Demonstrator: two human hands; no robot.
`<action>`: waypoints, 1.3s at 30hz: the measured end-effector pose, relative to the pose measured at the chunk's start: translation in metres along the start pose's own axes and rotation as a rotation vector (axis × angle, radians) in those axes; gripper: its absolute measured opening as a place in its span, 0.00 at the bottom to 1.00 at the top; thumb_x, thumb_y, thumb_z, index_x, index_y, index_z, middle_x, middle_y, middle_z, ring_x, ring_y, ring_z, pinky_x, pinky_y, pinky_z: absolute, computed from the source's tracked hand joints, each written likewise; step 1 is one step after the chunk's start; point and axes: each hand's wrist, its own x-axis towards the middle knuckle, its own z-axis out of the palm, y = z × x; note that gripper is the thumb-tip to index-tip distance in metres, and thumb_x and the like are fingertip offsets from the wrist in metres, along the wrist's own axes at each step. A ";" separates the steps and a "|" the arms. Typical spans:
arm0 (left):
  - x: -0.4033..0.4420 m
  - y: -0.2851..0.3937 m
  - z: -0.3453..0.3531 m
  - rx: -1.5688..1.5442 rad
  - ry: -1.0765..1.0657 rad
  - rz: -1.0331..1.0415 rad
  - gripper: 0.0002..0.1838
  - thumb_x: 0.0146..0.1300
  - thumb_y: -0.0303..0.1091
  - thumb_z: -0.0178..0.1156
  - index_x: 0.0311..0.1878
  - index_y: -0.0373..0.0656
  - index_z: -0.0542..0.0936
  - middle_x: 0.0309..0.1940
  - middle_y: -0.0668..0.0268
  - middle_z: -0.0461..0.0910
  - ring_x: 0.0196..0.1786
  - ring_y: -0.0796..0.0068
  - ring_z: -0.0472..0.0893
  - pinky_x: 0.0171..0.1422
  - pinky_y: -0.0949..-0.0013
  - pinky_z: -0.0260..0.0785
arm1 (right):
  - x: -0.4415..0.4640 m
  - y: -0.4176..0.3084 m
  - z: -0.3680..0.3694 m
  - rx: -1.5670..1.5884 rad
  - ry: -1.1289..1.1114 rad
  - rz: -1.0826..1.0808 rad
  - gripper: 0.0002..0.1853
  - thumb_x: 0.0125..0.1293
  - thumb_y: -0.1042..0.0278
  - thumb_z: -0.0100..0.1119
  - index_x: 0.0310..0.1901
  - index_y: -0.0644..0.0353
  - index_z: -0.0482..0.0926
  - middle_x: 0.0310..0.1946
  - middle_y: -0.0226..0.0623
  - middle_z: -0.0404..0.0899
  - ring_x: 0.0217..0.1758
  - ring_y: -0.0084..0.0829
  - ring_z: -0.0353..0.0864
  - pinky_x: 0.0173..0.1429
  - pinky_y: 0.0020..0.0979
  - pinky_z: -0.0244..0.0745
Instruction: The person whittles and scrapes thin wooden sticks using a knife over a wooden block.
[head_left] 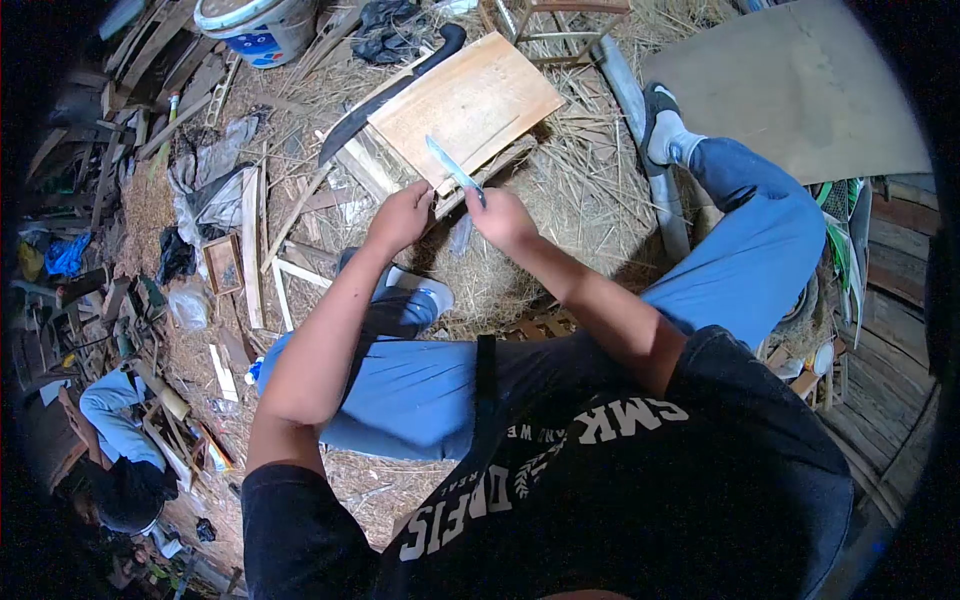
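My right hand [503, 218] is closed round the dark handle of a knife [448, 158]. Its bright blade points up and left, over the near corner of a pale wooden board [470, 100]. Close beside it, my left hand [402, 215] is closed at that same corner, fingertips by a small pale wood edge; what it grips, if anything, is hidden. Along the board's left side lies a machete [385, 102] with a dark blade and a black curved handle. Lengths of wood [365, 165] show under and beside the board.
Straw and wood scraps cover the ground. A white bucket [262, 35] stands at the back left, near a black plastic bag [390, 25]. A grey pole [645, 150] and a flat sheet [790, 90] lie to the right. Another person [125, 460] sits at lower left.
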 end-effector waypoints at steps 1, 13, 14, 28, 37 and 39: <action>0.000 0.002 -0.003 0.002 -0.009 0.010 0.15 0.75 0.41 0.50 0.50 0.39 0.79 0.44 0.42 0.82 0.50 0.38 0.81 0.56 0.49 0.73 | 0.000 -0.001 -0.008 -0.021 -0.040 0.027 0.29 0.75 0.40 0.45 0.40 0.59 0.86 0.36 0.56 0.85 0.42 0.59 0.85 0.50 0.55 0.78; 0.010 -0.009 -0.005 -0.064 -0.152 -0.060 0.16 0.77 0.42 0.50 0.47 0.38 0.79 0.33 0.51 0.84 0.39 0.51 0.83 0.49 0.55 0.74 | -0.005 -0.006 -0.015 -0.046 0.020 -0.001 0.32 0.76 0.42 0.43 0.39 0.66 0.86 0.35 0.60 0.84 0.40 0.60 0.85 0.50 0.54 0.79; 0.013 -0.014 -0.001 -0.206 -0.183 -0.085 0.16 0.77 0.42 0.49 0.44 0.38 0.78 0.29 0.57 0.81 0.34 0.60 0.81 0.43 0.59 0.72 | -0.006 -0.007 -0.021 -0.080 0.017 -0.032 0.32 0.76 0.42 0.43 0.39 0.66 0.86 0.34 0.60 0.84 0.40 0.59 0.85 0.49 0.54 0.79; 0.014 -0.021 0.004 -0.518 -0.281 -0.096 0.15 0.79 0.41 0.49 0.36 0.44 0.75 0.19 0.74 0.69 0.21 0.81 0.67 0.27 0.70 0.60 | 0.028 0.018 -0.035 -0.023 0.162 -0.056 0.32 0.76 0.43 0.45 0.33 0.67 0.86 0.29 0.59 0.83 0.36 0.62 0.84 0.44 0.56 0.78; 0.009 -0.022 0.006 -0.470 -0.245 -0.101 0.15 0.80 0.41 0.48 0.37 0.44 0.76 0.23 0.76 0.69 0.25 0.82 0.66 0.31 0.72 0.60 | -0.002 0.002 -0.003 -0.013 0.019 0.000 0.33 0.75 0.39 0.45 0.36 0.65 0.86 0.30 0.58 0.84 0.36 0.59 0.85 0.46 0.53 0.79; 0.010 -0.020 0.005 -0.519 -0.275 -0.145 0.15 0.80 0.41 0.48 0.37 0.44 0.76 0.22 0.75 0.69 0.25 0.82 0.66 0.31 0.73 0.60 | 0.016 0.008 -0.019 -0.038 0.035 -0.026 0.33 0.75 0.40 0.45 0.35 0.65 0.86 0.30 0.58 0.84 0.37 0.59 0.85 0.46 0.53 0.79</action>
